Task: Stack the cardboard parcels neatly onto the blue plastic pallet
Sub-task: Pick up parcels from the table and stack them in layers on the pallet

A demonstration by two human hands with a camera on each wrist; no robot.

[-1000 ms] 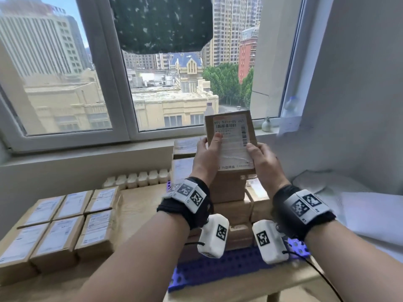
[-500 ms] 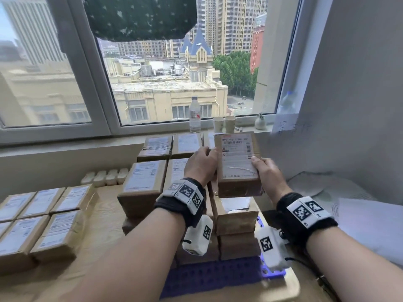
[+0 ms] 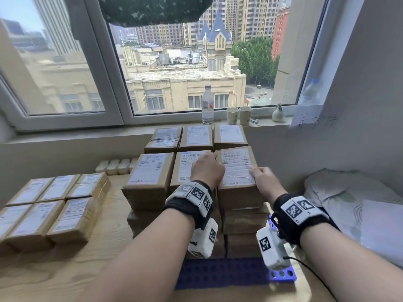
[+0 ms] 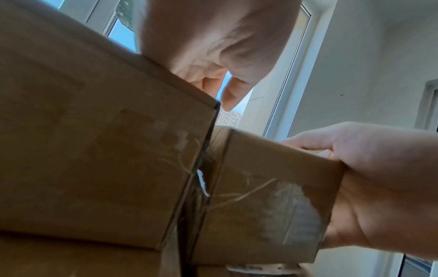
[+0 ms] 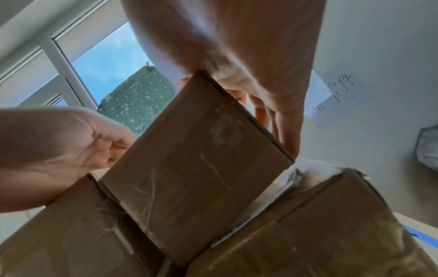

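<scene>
**Both hands on the top right parcel of the pallet stack**

The right hand (image 3: 265, 179) grips the near right corner of the labelled cardboard parcel (image 3: 237, 171): its thumb lies on the white shipping label and its fingers (image 5: 288, 131) run down the parcel's right side. The left hand (image 3: 208, 170) sits at the parcel's left edge, knuckles up and fingers curled; from the wrist views its fingertips (image 4: 233, 95) hang over the seam between this parcel and the neighbouring parcel (image 3: 185, 168), and I cannot tell whether they clamp the cardboard or only touch it.

The parcel lies flat, label up, as the front right box of the top layer of the stack, close beside its neighbour with a thin gap showing between them. The stack stands in rows of three on the blue plastic pallet (image 3: 226, 273), whose perforated front edge shows below the wrists.

To the left, on the wooden table (image 3: 104, 247), a separate group of parcels (image 3: 54, 205) lies in two rows. On the windowsill behind the stack stand a clear water bottle (image 3: 207, 104), two paper cups (image 3: 239, 115) and a small vase (image 3: 278, 114).
</scene>
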